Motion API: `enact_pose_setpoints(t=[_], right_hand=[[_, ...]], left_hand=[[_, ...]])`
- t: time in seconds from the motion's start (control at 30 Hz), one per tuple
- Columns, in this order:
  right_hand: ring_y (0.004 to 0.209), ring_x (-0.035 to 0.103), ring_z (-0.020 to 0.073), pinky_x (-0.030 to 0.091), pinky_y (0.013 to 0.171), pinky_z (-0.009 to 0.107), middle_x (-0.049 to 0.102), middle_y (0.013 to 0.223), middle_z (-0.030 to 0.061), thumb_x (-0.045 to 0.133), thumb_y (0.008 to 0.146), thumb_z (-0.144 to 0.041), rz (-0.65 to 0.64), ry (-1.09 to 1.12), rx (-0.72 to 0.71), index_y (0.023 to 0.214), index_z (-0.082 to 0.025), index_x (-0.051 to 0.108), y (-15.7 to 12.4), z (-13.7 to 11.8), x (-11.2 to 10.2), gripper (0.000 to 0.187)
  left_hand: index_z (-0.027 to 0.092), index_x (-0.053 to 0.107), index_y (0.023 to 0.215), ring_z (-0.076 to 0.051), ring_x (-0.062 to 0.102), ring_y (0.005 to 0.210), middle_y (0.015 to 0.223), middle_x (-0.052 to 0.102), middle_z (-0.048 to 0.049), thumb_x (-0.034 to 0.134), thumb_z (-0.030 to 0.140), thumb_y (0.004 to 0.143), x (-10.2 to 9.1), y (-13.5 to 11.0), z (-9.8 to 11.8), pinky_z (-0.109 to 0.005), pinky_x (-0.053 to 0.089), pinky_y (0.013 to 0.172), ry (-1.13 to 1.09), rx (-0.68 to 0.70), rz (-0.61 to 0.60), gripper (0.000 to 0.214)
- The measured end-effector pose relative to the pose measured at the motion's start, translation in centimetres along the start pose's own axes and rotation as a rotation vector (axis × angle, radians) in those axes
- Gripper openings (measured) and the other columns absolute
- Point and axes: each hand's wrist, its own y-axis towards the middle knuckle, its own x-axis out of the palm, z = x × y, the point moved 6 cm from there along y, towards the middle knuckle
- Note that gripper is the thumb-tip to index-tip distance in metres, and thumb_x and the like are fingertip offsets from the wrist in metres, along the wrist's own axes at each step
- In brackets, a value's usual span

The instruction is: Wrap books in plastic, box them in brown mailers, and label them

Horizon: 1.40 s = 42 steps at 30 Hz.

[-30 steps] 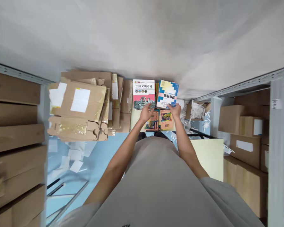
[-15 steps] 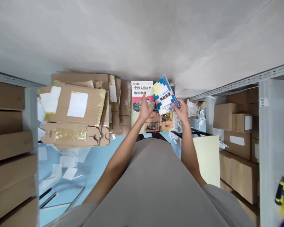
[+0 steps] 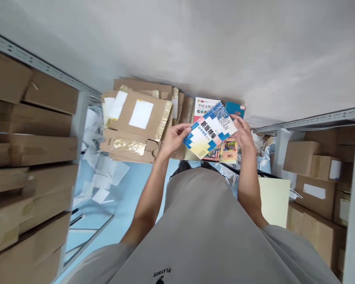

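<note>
A blue, white and yellow book (image 3: 208,132) is held tilted in front of me, its cover facing up. My left hand (image 3: 176,138) pinches its lower left edge between thumb and fingers. At its upper right corner, my right hand (image 3: 242,132) grips the book. Partly covered behind it lies a white book with Chinese title characters (image 3: 204,103). To the right of that is a teal book (image 3: 235,109). Below the held book, orange picture books (image 3: 230,152) show on the table, partly hidden.
Flattened cardboard boxes (image 3: 142,114) are stacked left of the books. Shelves of cardboard boxes stand at left (image 3: 47,150) and right (image 3: 316,193). Paper scraps (image 3: 102,177) litter the blue floor. A pale yellow panel (image 3: 274,201) stands right of my right forearm.
The held book has been turned so its title reads upright to me. My left hand has moved from the white book onto the held book's edge. The view has swung left.
</note>
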Motion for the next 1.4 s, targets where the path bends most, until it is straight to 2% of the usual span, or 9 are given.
enact_pose_setpoints(t=[0.2, 0.3, 0.37, 0.5, 0.7, 0.87, 1.0, 1.17, 1.4], right_hand=[[0.124, 0.087, 0.0399, 0.078, 0.096, 0.055, 0.091, 0.130, 0.0105, 0.098, 0.077, -0.089, -0.129, 0.002, 0.073, 0.127, -0.029, 0.080, -3.3, 3.3, 10.7, 0.080], [0.112, 0.088, 0.0366, 0.078, 0.089, 0.051, 0.091, 0.127, 0.0099, 0.097, 0.080, -0.089, -0.085, -0.041, 0.017, 0.124, -0.029, 0.081, -3.6, 3.4, 12.6, 0.077], [0.110, 0.087, 0.0353, 0.078, 0.087, 0.050, 0.091, 0.124, 0.0093, 0.097, 0.081, -0.089, -0.042, -0.054, -0.007, 0.122, -0.029, 0.081, -3.5, 3.3, 12.3, 0.075], [0.115, 0.088, 0.0349, 0.078, 0.094, 0.051, 0.091, 0.128, 0.0088, 0.098, 0.081, -0.086, 0.002, -0.001, 0.001, 0.126, -0.029, 0.081, -3.3, 3.1, 10.8, 0.074], [0.128, 0.087, 0.0359, 0.078, 0.100, 0.051, 0.089, 0.138, 0.0094, 0.091, 0.089, -0.087, -0.005, -0.021, -0.073, 0.143, -0.031, 0.079, -3.4, 1.5, 10.2, 0.079], [0.134, 0.085, 0.0355, 0.078, 0.102, 0.050, 0.088, 0.140, 0.0087, 0.092, 0.090, -0.086, -0.019, -0.016, -0.135, 0.143, -0.032, 0.080, -2.8, 0.3, 10.4, 0.076], [0.137, 0.084, 0.0360, 0.077, 0.104, 0.051, 0.088, 0.141, 0.0094, 0.091, 0.092, -0.085, -0.055, -0.027, -0.179, 0.141, -0.031, 0.081, -2.2, -0.2, 11.0, 0.073], [0.132, 0.085, 0.0366, 0.077, 0.102, 0.052, 0.089, 0.139, 0.0093, 0.093, 0.083, -0.092, -0.089, -0.019, -0.124, 0.142, -0.032, 0.081, -2.4, -0.7, 12.5, 0.085], [0.121, 0.088, 0.0349, 0.078, 0.098, 0.053, 0.090, 0.131, 0.0087, 0.090, 0.076, -0.101, -0.115, -0.031, -0.059, 0.142, -0.033, 0.081, -3.6, -1.9, 14.6, 0.095]], left_hand=[[0.021, 0.085, 0.139, -0.033, 0.084, 0.128, 0.136, 0.089, -0.0142, 0.075, 0.080, 0.108, -7.1, -3.7, 0.6, -0.053, 0.070, 0.116, 0.099, 0.036, 0.143, 0.067], [0.022, 0.076, 0.156, -0.043, 0.059, 0.168, 0.171, 0.070, -0.0198, 0.082, 0.078, 0.104, -11.2, -5.4, 0.4, -0.064, 0.048, 0.142, 0.456, 0.027, 0.254, 0.077], [0.019, 0.061, 0.173, -0.052, 0.033, 0.184, 0.190, 0.047, -0.0254, 0.099, 0.072, 0.090, -12.7, -6.4, -0.6, -0.071, 0.028, 0.151, 0.700, -0.041, 0.299, 0.105], [0.008, 0.043, 0.183, -0.060, 0.013, 0.187, 0.198, 0.024, -0.0336, 0.105, 0.052, 0.084, -12.6, -8.4, -2.8, -0.079, 0.012, 0.151, 0.903, -0.164, 0.295, 0.125], [0.009, 0.064, 0.166, -0.053, 0.041, 0.180, 0.186, 0.051, -0.0316, 0.086, 0.037, 0.100, -13.1, -10.7, -2.9, -0.070, 0.030, 0.151, 0.845, -0.219, 0.298, 0.075], [0.013, 0.053, 0.177, -0.063, 0.014, 0.186, 0.197, 0.029, -0.0324, 0.100, 0.044, 0.089, -15.2, -11.9, -2.6, -0.088, 0.016, 0.147, 0.942, -0.267, 0.347, 0.104], [0.010, 0.049, 0.180, -0.063, 0.021, 0.185, 0.196, 0.030, -0.0353, 0.104, 0.049, 0.086, -16.0, -13.0, -3.0, -0.081, 0.025, 0.148, 0.936, -0.296, 0.346, 0.116], [0.007, 0.047, 0.181, -0.051, 0.042, 0.180, 0.190, 0.044, -0.0341, 0.093, 0.029, 0.094, -16.3, -13.9, -2.4, -0.065, 0.036, 0.150, 1.005, -0.296, 0.278, 0.101], [0.010, 0.047, 0.183, -0.054, 0.022, 0.188, 0.197, 0.032, -0.0308, 0.087, 0.024, 0.096, -15.7, -14.1, -2.7, -0.076, 0.029, 0.150, 1.024, -0.336, 0.392, 0.097]])
